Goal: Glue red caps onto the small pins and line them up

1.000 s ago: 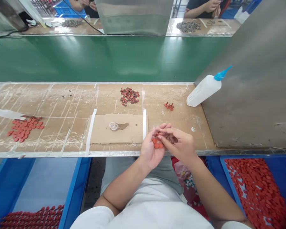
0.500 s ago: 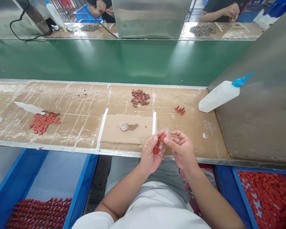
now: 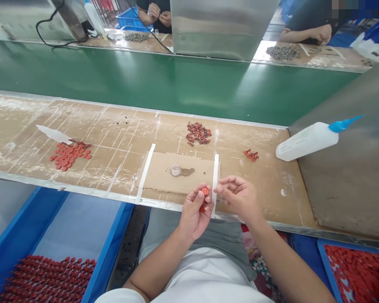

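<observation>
The left hand is pinching a red disc at its fingertips over the bench edge, more discs cupped beneath. The right hand, fingers loosely curled and seemingly empty, is hovering just beside, near the glue cap.

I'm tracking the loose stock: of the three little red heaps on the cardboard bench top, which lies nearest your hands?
The smallest heap, just a few red pieces right of the taped cardboard patch, beyond the right hand. The other two heaps lie farther off.
</observation>
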`<state>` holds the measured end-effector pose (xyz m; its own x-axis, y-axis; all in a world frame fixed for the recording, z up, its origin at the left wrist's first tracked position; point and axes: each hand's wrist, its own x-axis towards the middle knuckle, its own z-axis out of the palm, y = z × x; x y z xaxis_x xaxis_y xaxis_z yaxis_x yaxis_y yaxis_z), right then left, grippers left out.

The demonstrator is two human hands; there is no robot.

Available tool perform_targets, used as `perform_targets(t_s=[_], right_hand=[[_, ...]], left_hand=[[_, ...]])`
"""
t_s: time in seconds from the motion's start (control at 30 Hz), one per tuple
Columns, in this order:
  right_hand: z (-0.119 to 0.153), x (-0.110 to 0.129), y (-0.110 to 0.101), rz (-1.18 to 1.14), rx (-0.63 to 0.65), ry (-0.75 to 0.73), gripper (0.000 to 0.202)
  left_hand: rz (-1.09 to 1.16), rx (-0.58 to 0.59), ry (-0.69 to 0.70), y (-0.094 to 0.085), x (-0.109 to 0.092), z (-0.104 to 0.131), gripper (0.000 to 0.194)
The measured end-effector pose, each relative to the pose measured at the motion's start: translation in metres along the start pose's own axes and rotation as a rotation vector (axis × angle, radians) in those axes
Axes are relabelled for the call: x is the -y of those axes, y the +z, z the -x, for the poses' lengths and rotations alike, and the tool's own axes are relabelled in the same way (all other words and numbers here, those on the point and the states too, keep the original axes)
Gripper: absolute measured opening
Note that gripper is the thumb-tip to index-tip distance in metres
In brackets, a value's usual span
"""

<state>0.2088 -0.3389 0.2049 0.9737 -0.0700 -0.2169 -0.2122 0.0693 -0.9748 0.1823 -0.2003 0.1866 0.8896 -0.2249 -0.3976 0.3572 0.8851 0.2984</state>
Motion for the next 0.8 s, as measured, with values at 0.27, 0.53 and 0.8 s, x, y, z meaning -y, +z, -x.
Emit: perform_targets(t_s=[0.27, 0.53, 0.8], right_hand=[[-0.129, 0.02, 0.031, 0.958, 0.011, -0.567, 0.024], [-0.191, 0.014, 0.079, 1.31, 0.229, -0.467, 0.018], [-0.185, 0.014, 0.069, 1.156, 0.346, -0.402, 0.012]], left_hand=[[0.018, -0.083, 0.011, -0.013, -0.017, 0.009, 0.022], [-0.049, -0.02, 0.037, -0.018, -0.016, 0.017, 0.023], [-0.041, -0.01, 0.052, -0.026, -0.021, 0.015, 0.02]])
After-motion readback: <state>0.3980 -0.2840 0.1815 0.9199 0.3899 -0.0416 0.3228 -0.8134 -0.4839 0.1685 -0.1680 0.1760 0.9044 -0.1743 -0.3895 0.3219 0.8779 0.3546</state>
